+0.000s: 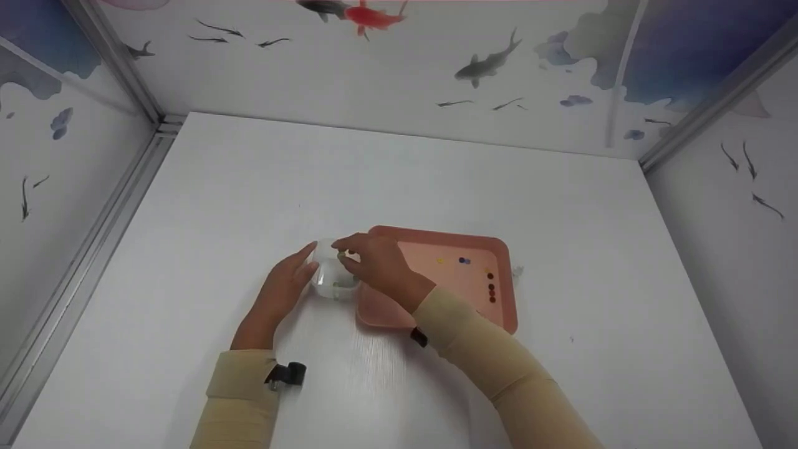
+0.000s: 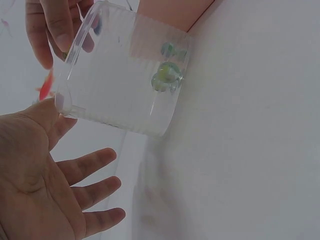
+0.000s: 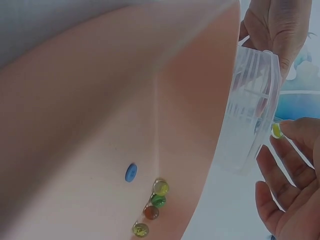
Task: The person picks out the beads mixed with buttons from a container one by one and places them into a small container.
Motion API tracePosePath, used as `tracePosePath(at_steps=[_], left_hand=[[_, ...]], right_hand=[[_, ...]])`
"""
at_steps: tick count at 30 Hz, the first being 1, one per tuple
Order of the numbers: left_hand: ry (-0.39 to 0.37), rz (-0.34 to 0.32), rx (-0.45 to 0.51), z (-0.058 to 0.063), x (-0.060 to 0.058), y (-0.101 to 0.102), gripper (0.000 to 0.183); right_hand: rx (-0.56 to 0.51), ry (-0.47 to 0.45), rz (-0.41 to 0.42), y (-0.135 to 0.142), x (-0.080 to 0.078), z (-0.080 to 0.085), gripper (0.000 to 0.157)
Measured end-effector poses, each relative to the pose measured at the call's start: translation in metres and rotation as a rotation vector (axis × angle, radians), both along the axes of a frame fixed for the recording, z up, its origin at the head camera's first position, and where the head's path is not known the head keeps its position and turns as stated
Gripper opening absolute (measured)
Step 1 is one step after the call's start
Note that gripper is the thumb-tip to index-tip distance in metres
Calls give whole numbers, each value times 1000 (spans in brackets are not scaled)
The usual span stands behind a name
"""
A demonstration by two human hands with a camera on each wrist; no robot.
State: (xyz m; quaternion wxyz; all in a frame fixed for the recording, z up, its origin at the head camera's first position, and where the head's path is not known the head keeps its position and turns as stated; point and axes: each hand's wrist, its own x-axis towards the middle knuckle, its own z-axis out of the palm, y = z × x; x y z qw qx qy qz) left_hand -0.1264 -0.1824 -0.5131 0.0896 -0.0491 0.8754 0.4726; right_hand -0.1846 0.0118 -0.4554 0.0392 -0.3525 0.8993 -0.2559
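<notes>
My right hand [image 1: 380,259] pinches a yellow-green glass marble [image 3: 277,131] between thumb and fingertip, at the mouth of a clear plastic container [image 2: 125,75]. The container stands on the white table, left of a pink tray. Beside its left wall, my left hand [image 1: 287,280] touches the rim near the thumb; in the left wrist view the other fingers are straight and spread. Several greenish marbles [image 2: 169,72] show through the wall at the container's bottom. In the tray lie several more marbles [image 3: 158,200] in a row and a blue button [image 3: 131,172].
The pink tray [image 1: 430,236] touches or nearly meets the container's right side. Along its right part lie small dark round pieces [image 1: 491,287], with a yellow piece [image 1: 440,260] farther left. A small transparent item [image 1: 517,272] is just right of the tray. Panels with painted fish surround the table.
</notes>
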Motion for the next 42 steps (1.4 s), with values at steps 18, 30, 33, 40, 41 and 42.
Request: tracePosePath(at_steps=[18,30,33,40,41,42], left_hand=[[14,-9,0,0,0,-1,52],[2,5,-14,-2,-1,0,54],[0,9,-19,-1,0,0,53],[34,-9,-8,0,0,0,52],[38,-9,-4,0,0,-1,52],[45,-14,-6,1,0,-1,51]], right_hand=[[44,186,99,-4,-2,-10,24],[106,142,122,-6,0,-9,26],[108,146,124,-5,0,-8,28],[107,168,126,-3,0,-7,34],[109,176,127,-2,-1,-8,35],[112,181,127,-2,-1,-8,36]])
